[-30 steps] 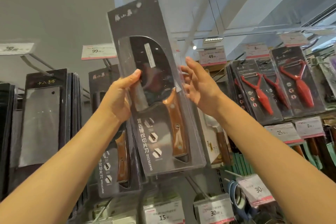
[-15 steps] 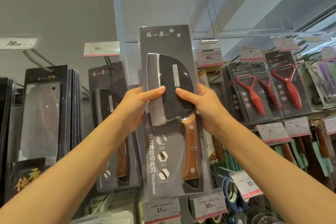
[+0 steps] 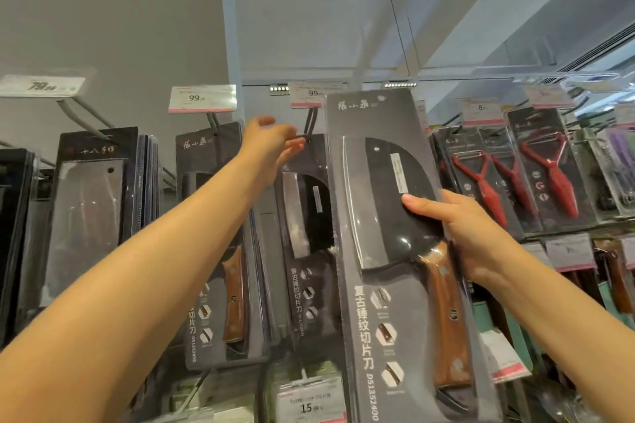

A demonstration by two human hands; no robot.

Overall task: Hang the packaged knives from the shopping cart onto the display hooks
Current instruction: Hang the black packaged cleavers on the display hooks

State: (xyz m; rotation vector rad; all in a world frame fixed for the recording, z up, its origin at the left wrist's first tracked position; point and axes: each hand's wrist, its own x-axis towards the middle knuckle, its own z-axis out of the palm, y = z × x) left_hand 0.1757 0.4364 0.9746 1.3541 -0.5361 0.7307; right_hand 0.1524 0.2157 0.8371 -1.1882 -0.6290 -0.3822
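My right hand (image 3: 457,227) grips the right edge of a packaged knife (image 3: 388,251), a dark cleaver with a wooden handle in a grey blister card, held upright in front of the display. My left hand (image 3: 271,144) is stretched up with fingers extended, reaching to the display hook (image 3: 311,122) under a 99 price tag, its fingertips at the top of a matching hung knife pack (image 3: 305,227). Another identical pack (image 3: 213,244) hangs one hook further left. The shopping cart is out of view.
Steel cleaver packs (image 3: 89,216) hang at the left. Red peelers (image 3: 549,178) in packs hang at the right above further price tags (image 3: 570,251). Lower hooks carry tags marked 15 (image 3: 309,405). A grey wall and ceiling rise above the rack.
My left hand has let go of the held pack and reached up to the hook. The pack has shifted right and lower, now held by my right hand alone.
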